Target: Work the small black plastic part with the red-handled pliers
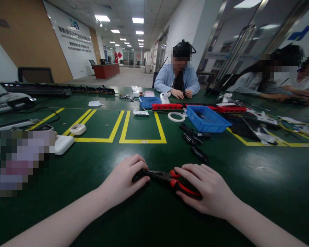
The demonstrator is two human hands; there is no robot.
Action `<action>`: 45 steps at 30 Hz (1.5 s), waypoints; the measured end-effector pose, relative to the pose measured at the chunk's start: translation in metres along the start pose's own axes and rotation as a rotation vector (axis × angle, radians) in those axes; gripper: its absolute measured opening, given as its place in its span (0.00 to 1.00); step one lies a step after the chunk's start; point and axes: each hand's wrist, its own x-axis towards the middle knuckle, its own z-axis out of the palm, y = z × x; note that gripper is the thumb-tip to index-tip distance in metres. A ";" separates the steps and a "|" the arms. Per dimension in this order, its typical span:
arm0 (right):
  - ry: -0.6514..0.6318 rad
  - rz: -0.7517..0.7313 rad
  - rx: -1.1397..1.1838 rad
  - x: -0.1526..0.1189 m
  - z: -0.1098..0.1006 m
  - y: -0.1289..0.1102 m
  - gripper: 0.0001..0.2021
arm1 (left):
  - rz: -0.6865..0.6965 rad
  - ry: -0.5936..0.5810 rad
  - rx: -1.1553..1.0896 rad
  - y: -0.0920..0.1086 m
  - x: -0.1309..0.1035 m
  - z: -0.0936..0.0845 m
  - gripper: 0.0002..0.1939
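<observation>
Red-and-black needle-nose pliers (pixel 186 189) lie level just above the green table, their handles in my right hand (pixel 208 187). My left hand (pixel 128 175) pinches a small black piece (pixel 138 176) between thumb and fingers. The pliers' jaws point left and reach this piece; whether they bite on it I cannot tell. Part of the black piece is hidden behind my left fingers. Beyond my right hand lie several similar-looking black parts (pixel 190 134), one of them (pixel 199 155) closest to the pliers.
A blue bin (pixel 207 120) stands beyond the black parts, with a white tape roll (pixel 176 117) to its left and red strips (pixel 167 107) behind. A smaller blue bin (pixel 149 102) is farther back. White boxes (pixel 63 144) lie left. Across the table sits a person (pixel 179 75); others work at right.
</observation>
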 end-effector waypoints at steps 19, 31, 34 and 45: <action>-0.141 0.177 0.239 -0.003 0.004 0.005 0.23 | 0.005 -0.012 0.053 -0.002 0.000 0.001 0.07; -0.120 0.132 0.225 -0.004 0.009 0.008 0.24 | 0.008 -0.016 0.063 0.000 0.000 0.001 0.07; -0.029 0.059 0.128 -0.005 0.011 0.007 0.24 | 0.006 -0.025 0.063 0.000 0.000 0.000 0.07; 0.016 -0.011 -0.002 -0.003 0.006 0.002 0.24 | 0.009 -0.019 0.076 0.001 0.000 0.000 0.08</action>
